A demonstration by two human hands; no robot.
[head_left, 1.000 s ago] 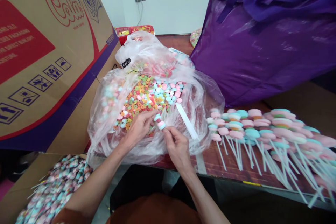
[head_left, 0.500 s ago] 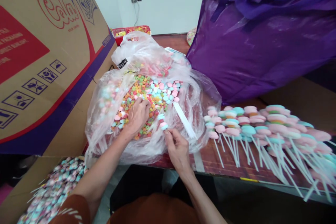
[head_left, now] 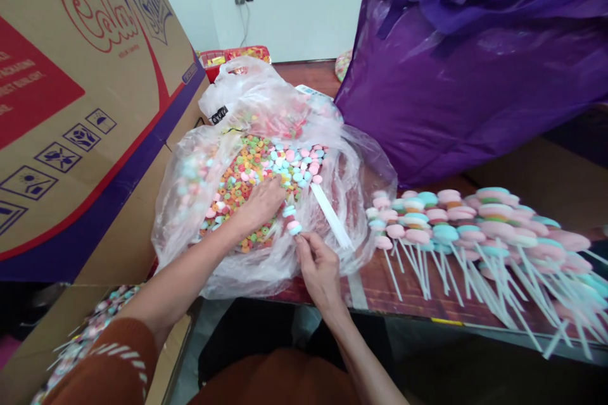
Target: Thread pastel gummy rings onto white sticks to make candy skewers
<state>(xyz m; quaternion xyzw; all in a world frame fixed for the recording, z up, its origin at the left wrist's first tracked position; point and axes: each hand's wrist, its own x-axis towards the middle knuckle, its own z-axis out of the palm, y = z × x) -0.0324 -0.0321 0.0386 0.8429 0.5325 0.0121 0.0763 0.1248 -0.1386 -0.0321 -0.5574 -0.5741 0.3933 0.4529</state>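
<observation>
My right hand (head_left: pixel 320 269) pinches the lower end of a candy skewer (head_left: pixel 292 220), which stands nearly upright with pink, blue and reddish pieces stacked on it. Just left of the skewer's top, my left hand (head_left: pixel 263 199) reaches over loose candies, its fingers stretched forward and the tips partly hidden. Under it lie small ring gummies (head_left: pixel 247 190) in green, orange and red. Beyond the fingertips are pink and blue candies (head_left: pixel 300 164). Both kinds sit in an opened clear plastic bag (head_left: pixel 183 202). White sticks (head_left: pixel 331 215) rest on the bag's right side.
Finished-looking candy skewers (head_left: pixel 475 228) lie piled along the table's right edge. A large purple bag (head_left: pixel 456 82) stands behind them. To the left rises a cardboard box (head_left: pixel 156 133), with more wrapped sweets (head_left: pixel 90 335) below it. A red basket (head_left: pixel 211 63) is at the back.
My left hand has moved to the right across the candies, from the ring gummies toward the pink and blue pieces. My right hand still holds the skewer in about the same place.
</observation>
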